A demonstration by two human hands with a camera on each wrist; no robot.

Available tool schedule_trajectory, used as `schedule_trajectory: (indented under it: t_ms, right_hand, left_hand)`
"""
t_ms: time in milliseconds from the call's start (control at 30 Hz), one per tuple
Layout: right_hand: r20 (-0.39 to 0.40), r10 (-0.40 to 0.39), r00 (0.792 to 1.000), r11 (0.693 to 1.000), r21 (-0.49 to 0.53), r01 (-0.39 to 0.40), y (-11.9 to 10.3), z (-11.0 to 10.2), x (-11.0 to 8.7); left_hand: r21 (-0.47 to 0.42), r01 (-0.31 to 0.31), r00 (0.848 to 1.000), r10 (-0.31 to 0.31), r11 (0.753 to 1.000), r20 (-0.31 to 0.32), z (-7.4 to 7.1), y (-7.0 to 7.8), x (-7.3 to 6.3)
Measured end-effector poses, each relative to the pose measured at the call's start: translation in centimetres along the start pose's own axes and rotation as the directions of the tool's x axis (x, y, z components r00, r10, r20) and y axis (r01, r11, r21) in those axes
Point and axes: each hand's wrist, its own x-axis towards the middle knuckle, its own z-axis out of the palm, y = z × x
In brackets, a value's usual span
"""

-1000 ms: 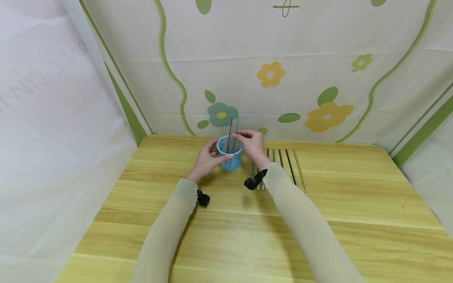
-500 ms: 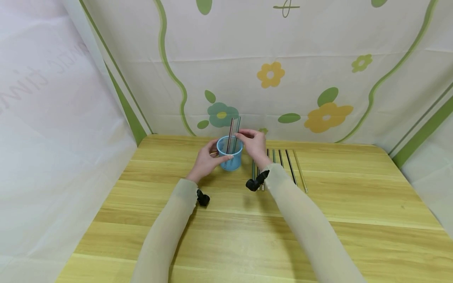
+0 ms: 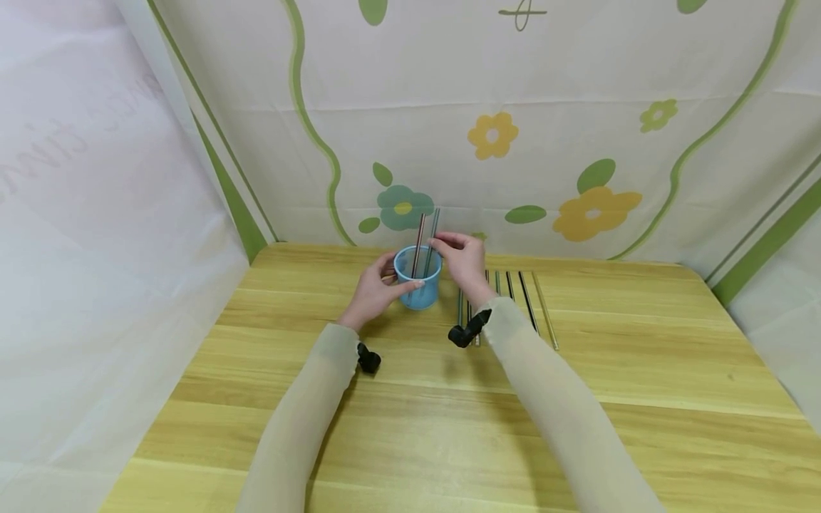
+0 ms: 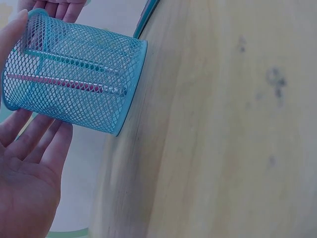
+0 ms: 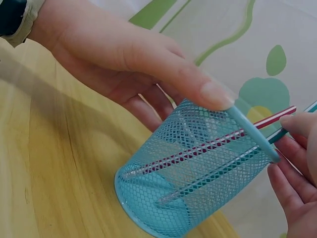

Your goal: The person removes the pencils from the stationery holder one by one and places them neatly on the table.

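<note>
A light-blue mesh pen cup point(image 3: 421, 296) stands upright on the wooden table. My left hand point(image 3: 373, 291) grips it from the left, thumb at the near rim and fingers round the side. Inside the cup leans a red-and-white striped pencil point(image 5: 198, 149), its lower end visible through the mesh. Beside it a green-and-white striped pencil point(image 5: 218, 173) reaches down near the cup's floor. My right hand point(image 3: 465, 262), at the right of the rim, pinches this green pencil near its upper part between thumb and fingers.
Several more pencils point(image 3: 529, 303) lie side by side on the table point(image 3: 410, 427) right of the cup, some partly hidden under the right forearm. A white curtain point(image 3: 410, 157) with printed flowers hangs close behind the table's far edge.
The green pencil's top has shifted slightly right, away from the red pencil, along with my right hand. My left hand and the cup stay nearly where they were.
</note>
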Motion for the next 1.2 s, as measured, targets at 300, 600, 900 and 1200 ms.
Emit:
schedule_trajectory:
  t_ms: [300,600,900,1200]
  right_hand:
    - [-0.009,-0.018,1.000,0.998,0.064,0.018,-0.8,-0.3,0.2]
    - [-0.023,-0.032,0.999,0.992,0.125,0.034,-2.5,-1.1,0.4]
    - [-0.033,-0.058,0.998,0.989,0.138,0.062,-3.6,-1.8,0.2]
    - [-0.080,-0.100,0.992,0.971,0.210,0.115,-4.7,-3.1,0.0]
  left_hand:
    - [0.013,0.002,1.000,-0.002,1.000,-0.012,0.0,0.0,0.1]
    - [0.023,0.003,1.000,-0.002,1.000,-0.014,0.0,0.0,0.0]
    - [0.010,-0.002,1.000,0.002,1.000,-0.002,-0.1,-0.1,0.0]
    - [0.022,-0.006,1.000,0.006,1.000,-0.016,-0.1,-0.1,0.0]
